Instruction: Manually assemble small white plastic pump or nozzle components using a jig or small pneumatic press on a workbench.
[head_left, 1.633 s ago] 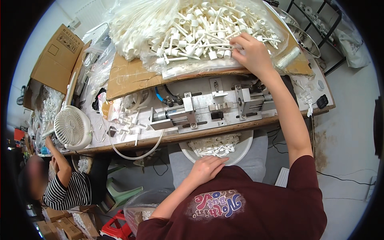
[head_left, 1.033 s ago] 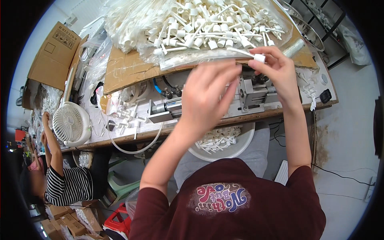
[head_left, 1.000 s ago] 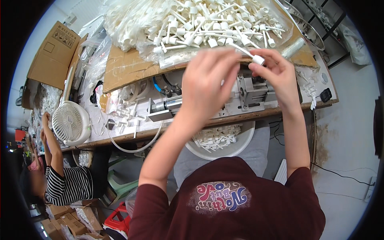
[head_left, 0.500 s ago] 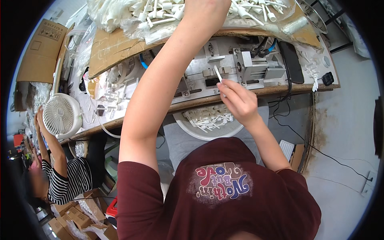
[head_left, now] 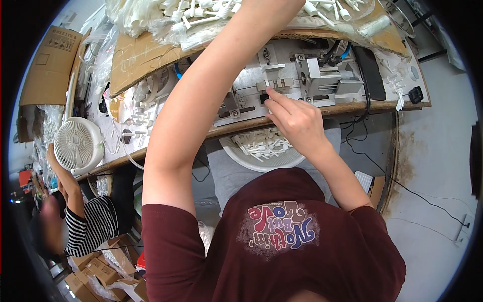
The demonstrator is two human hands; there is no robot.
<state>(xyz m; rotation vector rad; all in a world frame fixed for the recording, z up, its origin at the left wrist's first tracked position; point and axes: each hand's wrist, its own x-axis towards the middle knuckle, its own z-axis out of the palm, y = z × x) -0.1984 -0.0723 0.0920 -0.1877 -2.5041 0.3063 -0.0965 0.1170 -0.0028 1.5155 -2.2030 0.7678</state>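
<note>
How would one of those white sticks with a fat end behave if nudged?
The white sticks look straight and thin, so probably stiff and light. With one round end wider, a loose one might roll in a curve.

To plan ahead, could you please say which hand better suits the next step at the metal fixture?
Probably the right hand: it is at the metal fixture; the left arm extends beyond the picture's top edge.

White fan [head_left: 76, 144] near a brown cardboard box [head_left: 49, 70], black phone [head_left: 374, 74] well apart at right.
</note>
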